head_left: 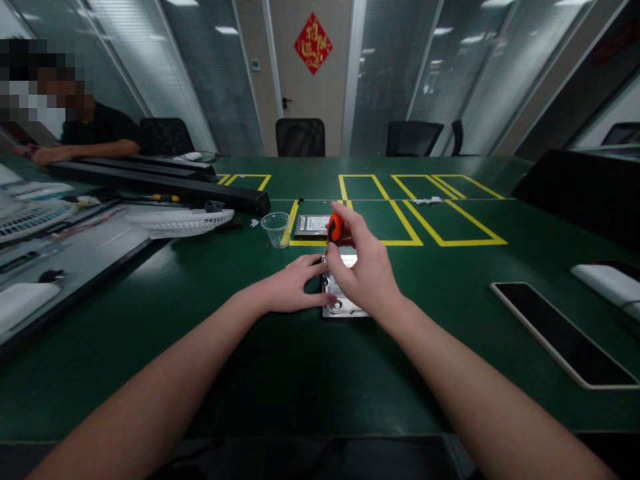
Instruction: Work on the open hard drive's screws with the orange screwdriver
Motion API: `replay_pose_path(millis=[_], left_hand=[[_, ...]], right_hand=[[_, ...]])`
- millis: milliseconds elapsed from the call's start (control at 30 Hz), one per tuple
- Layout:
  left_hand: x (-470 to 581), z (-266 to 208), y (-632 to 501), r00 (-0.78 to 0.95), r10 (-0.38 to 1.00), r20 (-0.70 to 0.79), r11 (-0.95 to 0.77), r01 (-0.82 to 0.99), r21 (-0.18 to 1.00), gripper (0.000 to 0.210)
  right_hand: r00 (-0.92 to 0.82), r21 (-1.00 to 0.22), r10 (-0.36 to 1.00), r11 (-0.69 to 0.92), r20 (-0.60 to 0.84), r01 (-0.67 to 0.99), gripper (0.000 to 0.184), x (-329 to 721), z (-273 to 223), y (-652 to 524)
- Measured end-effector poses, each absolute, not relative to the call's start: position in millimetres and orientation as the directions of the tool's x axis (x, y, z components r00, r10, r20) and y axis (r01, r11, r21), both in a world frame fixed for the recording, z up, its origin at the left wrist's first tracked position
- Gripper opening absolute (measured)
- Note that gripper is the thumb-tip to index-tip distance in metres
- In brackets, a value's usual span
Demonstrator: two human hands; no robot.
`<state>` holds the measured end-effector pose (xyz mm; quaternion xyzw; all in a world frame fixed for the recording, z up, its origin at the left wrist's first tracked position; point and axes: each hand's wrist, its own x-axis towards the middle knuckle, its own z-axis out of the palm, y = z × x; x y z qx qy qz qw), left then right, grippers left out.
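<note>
a silver hard drive (347, 307) lies flat on the green table (250, 380) — the left hand (293, 285), fingers spread, touches its left side; the right hand (367, 263), above it, grips an orange-and-black screwdriver (336, 228). just beyond sits a second drive (311, 225), a clear cup (277, 232) to its left — a phone (565, 333) lies well to the right.

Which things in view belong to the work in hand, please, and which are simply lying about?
In use:
silver hard drive
orange-and-black tool
perhaps the second drive and clear cup

Apparently lying about:
phone
white slatted piece
long black bar
</note>
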<state>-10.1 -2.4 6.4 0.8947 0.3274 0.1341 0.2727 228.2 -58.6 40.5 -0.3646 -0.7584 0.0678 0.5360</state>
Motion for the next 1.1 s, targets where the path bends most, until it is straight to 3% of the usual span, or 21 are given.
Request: replay_pose_path(millis=[200, 400, 633, 867, 1100], left_hand=[[-10.3, 8.0, -3.4, 0.747, 0.664, 0.042, -0.632, 0.530, 0.566, 0.096], [-9.2, 9.9, -5.0, 0.740, 0.671, 0.038, -0.614, 0.527, 0.587, 0.100], [-11.6, 7.2, -3.5, 0.747, 0.664, 0.034, -0.633, 0.537, 0.558, 0.097], [-9.8, 7.2, -4.1, 0.744, 0.666, 0.047, -0.626, 0.524, 0.577, 0.099], [-11.8, 5.8, -3.4, 0.750, 0.659, 0.052, -0.640, 0.524, 0.561, 0.097]], right_hand=[[-0.133, -0.458, 0.580, 0.745, 0.803, 0.485, 0.059, 229.5, 39.9, -55.7], [-0.157, -0.489, 0.613, 0.738, 0.775, 0.465, 0.066, 227.0, 39.8, -58.6], [-0.115, -0.428, 0.559, 0.737, 0.821, 0.523, 0.055, 231.9, 39.4, -54.4], [-0.146, -0.454, 0.584, 0.743, 0.798, 0.492, 0.064, 228.0, 41.4, -60.5], [-0.116, -0.407, 0.535, 0.751, 0.837, 0.520, 0.055, 229.7, 39.9, -56.7]])
